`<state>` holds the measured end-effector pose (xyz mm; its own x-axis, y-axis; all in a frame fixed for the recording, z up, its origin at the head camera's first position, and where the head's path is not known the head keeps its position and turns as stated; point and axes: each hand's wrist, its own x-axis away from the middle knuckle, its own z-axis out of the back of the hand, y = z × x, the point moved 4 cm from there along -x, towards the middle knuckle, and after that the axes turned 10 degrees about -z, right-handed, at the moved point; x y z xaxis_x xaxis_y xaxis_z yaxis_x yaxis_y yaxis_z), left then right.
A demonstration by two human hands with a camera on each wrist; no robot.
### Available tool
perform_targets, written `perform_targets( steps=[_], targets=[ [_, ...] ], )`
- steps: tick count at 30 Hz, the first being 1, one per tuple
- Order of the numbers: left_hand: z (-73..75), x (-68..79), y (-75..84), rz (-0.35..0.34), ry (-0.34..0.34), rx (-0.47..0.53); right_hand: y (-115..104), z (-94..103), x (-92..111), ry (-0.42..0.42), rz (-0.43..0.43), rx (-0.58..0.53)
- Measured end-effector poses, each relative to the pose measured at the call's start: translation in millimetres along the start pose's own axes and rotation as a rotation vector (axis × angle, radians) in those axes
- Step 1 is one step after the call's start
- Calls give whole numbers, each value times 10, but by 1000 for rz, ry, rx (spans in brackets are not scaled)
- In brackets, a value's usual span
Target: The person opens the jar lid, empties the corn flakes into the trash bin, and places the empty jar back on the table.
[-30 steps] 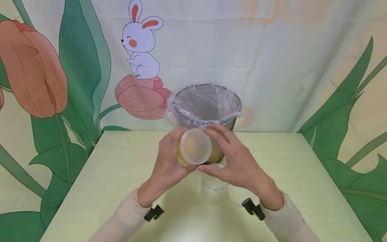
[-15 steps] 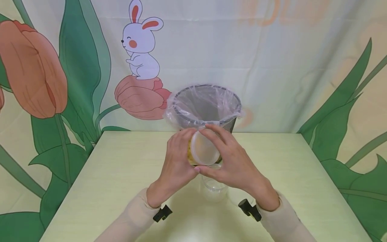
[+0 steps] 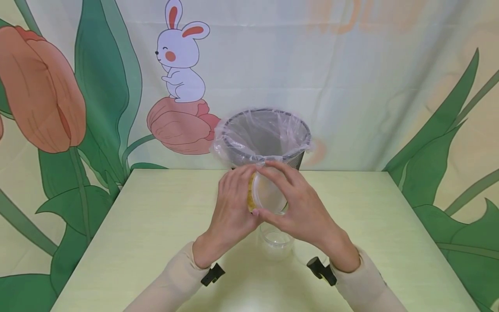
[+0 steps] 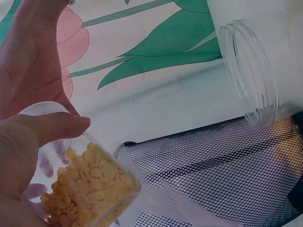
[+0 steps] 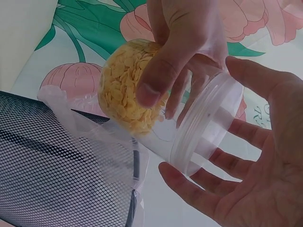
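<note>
A clear plastic jar (image 5: 128, 90) partly filled with yellow flakes, which look like corn flakes, is held above the table. My left hand (image 3: 234, 199) grips its body from the left. Around the translucent white lid (image 5: 203, 127) curl the thumb and fingers of my right hand (image 3: 306, 206). The lid sits on the jar's mouth, and the jar lies tilted, lid toward the right hand. Below the hands, a second clear jar (image 3: 277, 240) stands upright on the table. In the left wrist view its threaded rim (image 4: 251, 75) shows no lid.
Behind the hands stands a dark mesh bin (image 3: 297, 161) lined with a thin clear plastic bag (image 3: 222, 145). A faint, round translucent disc (image 3: 306, 255) lies beside the standing jar. The pale table (image 3: 163, 216) ends at a printed curtain (image 3: 351, 95).
Left hand and flake jar have moved right, toward the right hand. The lid has turned to face further right. The right hand has shifted only slightly; the standing jar and bin are unmoved.
</note>
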<state>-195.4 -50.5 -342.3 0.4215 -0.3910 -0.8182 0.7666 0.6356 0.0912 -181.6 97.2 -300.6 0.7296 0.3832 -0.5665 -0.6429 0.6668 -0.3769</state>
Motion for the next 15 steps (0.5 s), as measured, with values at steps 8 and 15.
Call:
perform_targets(
  steps=[8, 15],
  targets=[
    [-2, -5, 6, -19, -22, -29, -6, 18, 0, 13, 6, -20],
    [-7, -15, 5, -18, -54, -16, 7, 34, 7, 18, 18, -19]
  ],
)
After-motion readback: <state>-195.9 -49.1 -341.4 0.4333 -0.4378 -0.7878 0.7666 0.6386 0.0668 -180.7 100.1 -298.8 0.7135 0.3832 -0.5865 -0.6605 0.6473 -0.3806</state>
